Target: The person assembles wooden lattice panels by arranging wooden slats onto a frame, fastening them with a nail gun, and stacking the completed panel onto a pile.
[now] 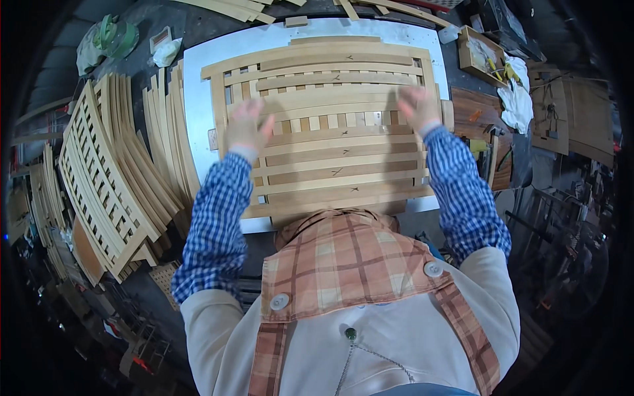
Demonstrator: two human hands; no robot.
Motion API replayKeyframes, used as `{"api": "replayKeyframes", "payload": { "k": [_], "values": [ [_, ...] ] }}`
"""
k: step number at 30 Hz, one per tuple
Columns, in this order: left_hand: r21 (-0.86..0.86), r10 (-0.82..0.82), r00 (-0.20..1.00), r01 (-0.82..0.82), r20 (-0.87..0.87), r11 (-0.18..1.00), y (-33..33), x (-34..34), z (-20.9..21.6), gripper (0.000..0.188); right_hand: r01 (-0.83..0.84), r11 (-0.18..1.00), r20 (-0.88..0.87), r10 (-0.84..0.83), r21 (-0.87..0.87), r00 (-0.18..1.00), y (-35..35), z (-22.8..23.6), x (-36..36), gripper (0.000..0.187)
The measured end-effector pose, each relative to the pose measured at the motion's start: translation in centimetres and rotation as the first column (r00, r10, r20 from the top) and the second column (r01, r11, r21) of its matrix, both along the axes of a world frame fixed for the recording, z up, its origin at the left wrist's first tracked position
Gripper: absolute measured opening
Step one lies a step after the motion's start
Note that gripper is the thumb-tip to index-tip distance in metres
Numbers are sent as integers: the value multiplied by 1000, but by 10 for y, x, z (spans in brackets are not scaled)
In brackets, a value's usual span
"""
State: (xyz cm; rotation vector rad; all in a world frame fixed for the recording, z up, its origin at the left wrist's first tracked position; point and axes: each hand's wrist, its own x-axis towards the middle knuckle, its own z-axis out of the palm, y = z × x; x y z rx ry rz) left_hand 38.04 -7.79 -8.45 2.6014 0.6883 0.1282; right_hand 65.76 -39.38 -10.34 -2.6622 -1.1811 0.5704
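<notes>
A slatted wooden panel point(343, 107) lies in front of me on a white board point(198, 72). Several of its cross slats carry a dark pencil mark, and loose-looking slats rest over a lattice of short pieces. Over the panel's left side is my left hand point(247, 125), thumb and fingers apart, slightly blurred. My right hand point(420, 107) is over the right side near the side rail, its fingers spread. Neither hand holds anything; shadows fall on the slats beside both, and whether the fingertips touch the wood I cannot tell.
Finished-looking lattice panels point(105, 178) and long strips point(170, 125) are stacked at the left. At the right stand a wooden box point(477, 59) of small items, a white cloth point(517, 105) and a dark brown board point(477, 115). More strips point(231, 8) lie at the back.
</notes>
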Motion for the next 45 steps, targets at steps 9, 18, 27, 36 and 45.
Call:
{"api": "replayKeyframes", "payload": {
  "k": [9,18,27,36,45],
  "values": [
    [214,-187,979,167,78,962,24,2,-35,39,-121,987,273,87,109,958,28,22,-9,18],
    [94,-145,989,142,27,985,24,-1,-19,33,-132,988,114,140,-75,984,24,23,4,31],
    [124,99,994,-104,51,987,23,65,-11,49,368,804,-179,-322,467,930,60,8,41,36],
    [184,-62,998,61,1,981,52,32,-36,38,-199,980,349,190,-9,918,50,14,25,19],
    [114,-244,941,276,-233,954,39,18,-5,32,-187,972,136,206,-141,969,36,21,19,33]
  ]
}}
